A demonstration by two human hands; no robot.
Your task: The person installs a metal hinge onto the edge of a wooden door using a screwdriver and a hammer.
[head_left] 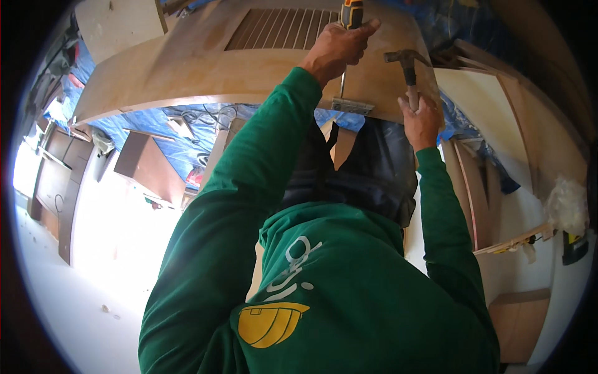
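My left hand (339, 50) grips a black and orange screwdriver (352, 15) upright; its thin shaft runs down to a small metal fitting, which looks like a hinge (353, 106), at the near edge of a wooden panel (149, 75). My right hand (422, 119) holds a claw hammer (408, 68) by its handle, head raised, to the right of the fitting. A slatted vent (274, 28) is set in the panel beyond my left hand.
Wooden cabinet parts (146, 162) and a blue plastic sheet (128, 128) with cables lie below the panel on the left. Pale boards (479, 118) lean at the right, near crumpled clear plastic (565, 202). A wooden box (517, 321) sits low right.
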